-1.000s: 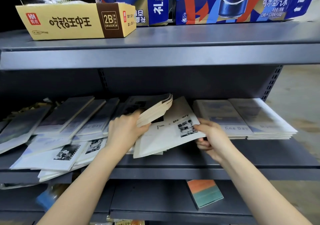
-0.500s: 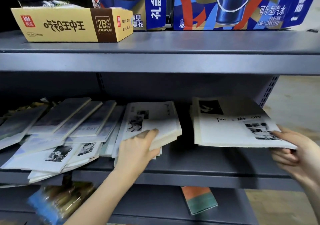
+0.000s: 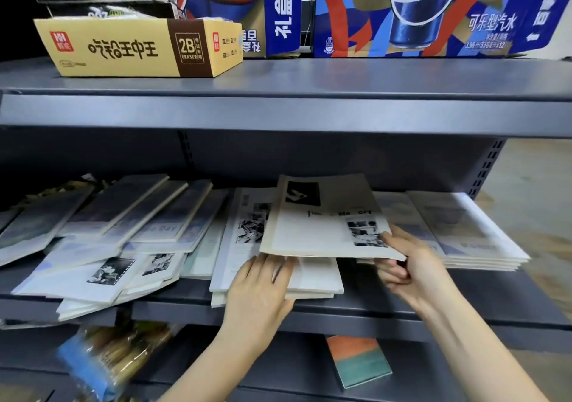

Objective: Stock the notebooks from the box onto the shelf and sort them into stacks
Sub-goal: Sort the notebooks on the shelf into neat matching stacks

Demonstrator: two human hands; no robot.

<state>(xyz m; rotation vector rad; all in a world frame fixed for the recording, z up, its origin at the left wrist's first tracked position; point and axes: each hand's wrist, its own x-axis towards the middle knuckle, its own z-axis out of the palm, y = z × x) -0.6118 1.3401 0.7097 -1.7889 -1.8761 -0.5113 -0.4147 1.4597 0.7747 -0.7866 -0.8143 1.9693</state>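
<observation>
Since the earlier frame our right hand point(image 3: 413, 267) had swung leftward, pinching the near corner of a cream notebook point(image 3: 322, 225), now held over the middle stack point(image 3: 315, 279). Our left hand point(image 3: 263, 287) lay flat on that stack, fingers straight. That stack sat on the grey shelf point(image 3: 495, 293), near the blue-covered stack point(image 3: 473, 234).

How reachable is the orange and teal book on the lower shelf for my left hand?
Likely yes: the left hand rests flat on the middle stack, gripping nothing, and the orange and teal book lies uncovered on the shelf below.
</observation>
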